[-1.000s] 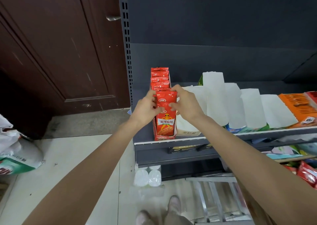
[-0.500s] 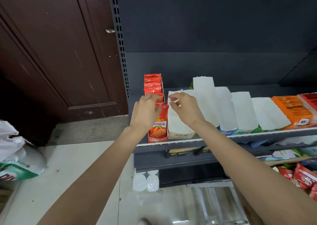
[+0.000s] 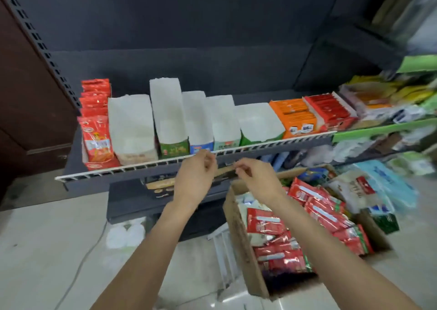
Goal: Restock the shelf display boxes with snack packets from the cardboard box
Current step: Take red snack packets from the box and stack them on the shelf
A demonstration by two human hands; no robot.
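A red display box (image 3: 99, 165) at the shelf's left end holds a row of upright red snack packets (image 3: 97, 137). To its right stand several white display boxes (image 3: 131, 127) that look empty. A cardboard box (image 3: 238, 229) on the floor at lower right is filled with red snack packets (image 3: 319, 212). My left hand (image 3: 195, 177) and my right hand (image 3: 256, 179) hover in front of the shelf rail, above the cardboard box's far corner. Both have loosely curled fingers and hold nothing.
The grey shelf (image 3: 184, 162) has a slotted front rail. An orange box (image 3: 293, 117) and a red box (image 3: 329, 110) of packets sit further right. More packaged goods (image 3: 383, 184) lie on the floor and lower shelves at right. A metal step stool (image 3: 224, 257) stands beside the cardboard box.
Both hands have let go of the red packet, now standing in the red box, and have drawn back to the right and down. My view has swung right, revealing the cardboard box.
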